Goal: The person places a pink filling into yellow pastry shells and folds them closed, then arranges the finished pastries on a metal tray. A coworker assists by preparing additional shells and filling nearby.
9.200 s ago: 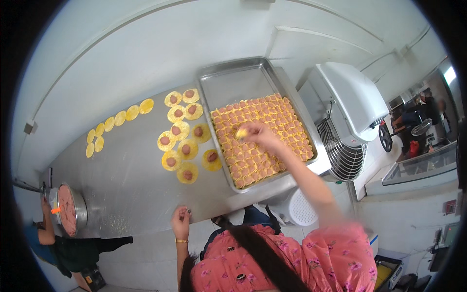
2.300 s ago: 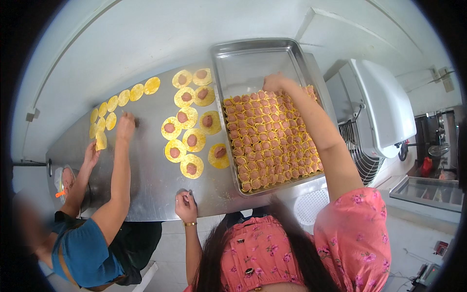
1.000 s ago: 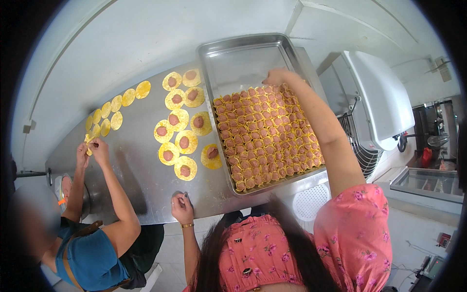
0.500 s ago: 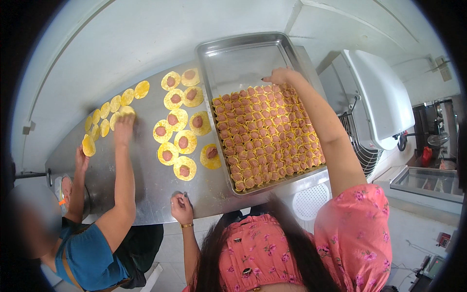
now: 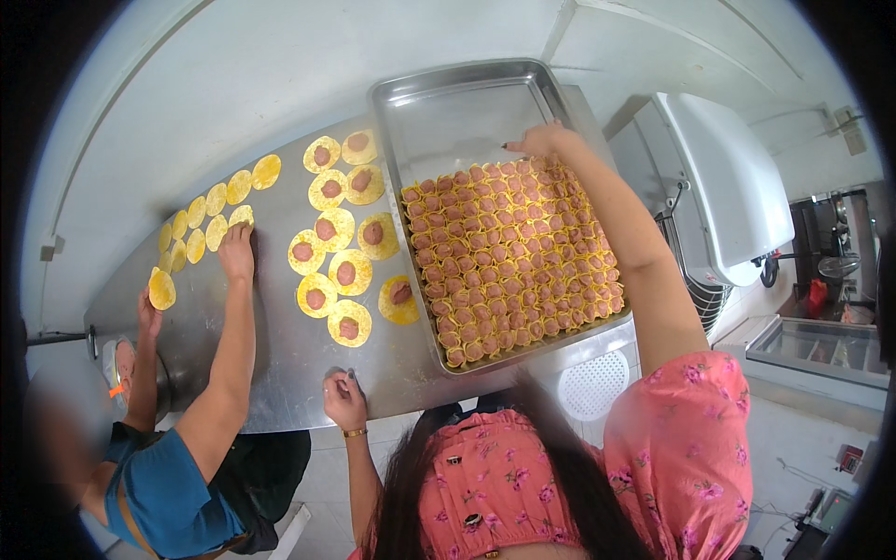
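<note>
My right hand (image 5: 539, 142) reaches over the far part of a large metal tray (image 5: 439, 89), with one dark-nailed finger stretched to the left. Its other fingers show only in part, and I see nothing held in it. Beneath and nearer than this hand, close rows of open-topped meat dumplings (image 5: 504, 257) in yellow wrappers fill most of the tray. My left hand (image 5: 345, 401) rests at the table's front edge, fingers curled in with nothing visible in them. Beyond it lie several round yellow wrappers (image 5: 362, 327) topped with pink meat filling (image 5: 348, 328).
On the left a co-worker in a blue top (image 5: 173, 490) holds a yellow wrapper (image 5: 161, 289) and touches another in a row of bare wrappers (image 5: 217, 198). A bowl of meat (image 5: 124, 364) stands by them. A white-lidded machine (image 5: 719, 187) is at the right.
The whole view has shifted slightly. The co-worker's right hand has drawn back a little, showing more of the wrapper at its fingertips. My two hands have hardly moved.
</note>
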### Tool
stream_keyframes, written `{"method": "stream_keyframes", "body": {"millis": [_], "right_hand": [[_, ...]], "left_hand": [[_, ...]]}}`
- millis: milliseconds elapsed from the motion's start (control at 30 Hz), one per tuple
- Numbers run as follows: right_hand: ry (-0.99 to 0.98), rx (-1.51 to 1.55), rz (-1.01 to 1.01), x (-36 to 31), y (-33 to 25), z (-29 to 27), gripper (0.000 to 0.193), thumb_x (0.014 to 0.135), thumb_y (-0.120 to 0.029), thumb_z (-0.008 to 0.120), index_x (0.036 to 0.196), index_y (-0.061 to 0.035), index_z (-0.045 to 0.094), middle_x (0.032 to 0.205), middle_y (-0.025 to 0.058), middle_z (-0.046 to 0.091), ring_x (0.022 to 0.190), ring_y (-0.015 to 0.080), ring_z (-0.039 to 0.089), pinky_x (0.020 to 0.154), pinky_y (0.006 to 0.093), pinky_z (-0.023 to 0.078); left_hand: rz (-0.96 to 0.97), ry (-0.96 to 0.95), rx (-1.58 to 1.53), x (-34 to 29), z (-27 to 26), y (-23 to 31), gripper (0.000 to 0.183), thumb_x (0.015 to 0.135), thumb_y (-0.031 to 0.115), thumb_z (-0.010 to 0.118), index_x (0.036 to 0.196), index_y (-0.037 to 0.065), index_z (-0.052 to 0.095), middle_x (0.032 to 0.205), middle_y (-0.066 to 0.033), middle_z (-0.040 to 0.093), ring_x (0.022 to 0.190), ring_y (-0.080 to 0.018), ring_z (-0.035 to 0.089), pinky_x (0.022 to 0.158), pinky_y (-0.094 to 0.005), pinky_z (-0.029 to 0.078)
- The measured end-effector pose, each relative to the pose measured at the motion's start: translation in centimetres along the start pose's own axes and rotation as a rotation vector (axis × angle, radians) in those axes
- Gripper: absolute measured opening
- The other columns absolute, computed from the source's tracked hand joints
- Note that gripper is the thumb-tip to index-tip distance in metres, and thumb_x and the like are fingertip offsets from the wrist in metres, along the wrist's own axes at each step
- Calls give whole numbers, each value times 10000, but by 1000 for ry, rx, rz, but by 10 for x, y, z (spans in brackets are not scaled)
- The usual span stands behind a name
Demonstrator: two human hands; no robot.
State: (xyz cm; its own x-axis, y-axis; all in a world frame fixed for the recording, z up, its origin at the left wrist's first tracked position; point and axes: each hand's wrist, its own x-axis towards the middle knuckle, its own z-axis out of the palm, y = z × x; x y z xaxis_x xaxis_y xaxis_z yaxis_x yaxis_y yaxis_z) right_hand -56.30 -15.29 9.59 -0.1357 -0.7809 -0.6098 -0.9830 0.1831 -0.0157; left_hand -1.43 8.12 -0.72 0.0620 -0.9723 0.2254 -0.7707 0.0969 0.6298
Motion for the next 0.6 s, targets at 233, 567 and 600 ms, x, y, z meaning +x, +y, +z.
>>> {"method": "stream_keyframes", "body": {"millis": [233, 567, 600], "right_hand": [[-55, 2, 46, 1, 7, -1, 834, 841, -714, 322, 1263, -30, 544, 1373, 182, 446, 1329, 333, 339, 1106, 557, 60], [31, 77, 18, 0, 20, -2, 884, 826, -720, 342, 1175, 57, 579, 1267, 228, 528, 1257, 366, 422, 1103, 540, 115], [15, 51, 53, 1, 22, -1, 865, 825, -718, 351, 1198, 30, 571, 1300, 213, 504, 1275, 359, 403, 1104, 546, 101]], "left_hand": [[0, -6, 14, 0, -1, 3, 83, 825, 89, 620, 812, 33, 559, 695, -85, 517, 558, -222, 471, 524, -337, 409], [28, -15, 18, 1, 0, -2, 86, 821, 84, 626, 807, 32, 559, 692, -82, 511, 555, -213, 467, 517, -329, 402], [21, -4, 15, 0, 0, -2, 85, 820, 81, 626, 806, 31, 559, 691, -83, 510, 554, -214, 466, 516, -329, 401]]}}
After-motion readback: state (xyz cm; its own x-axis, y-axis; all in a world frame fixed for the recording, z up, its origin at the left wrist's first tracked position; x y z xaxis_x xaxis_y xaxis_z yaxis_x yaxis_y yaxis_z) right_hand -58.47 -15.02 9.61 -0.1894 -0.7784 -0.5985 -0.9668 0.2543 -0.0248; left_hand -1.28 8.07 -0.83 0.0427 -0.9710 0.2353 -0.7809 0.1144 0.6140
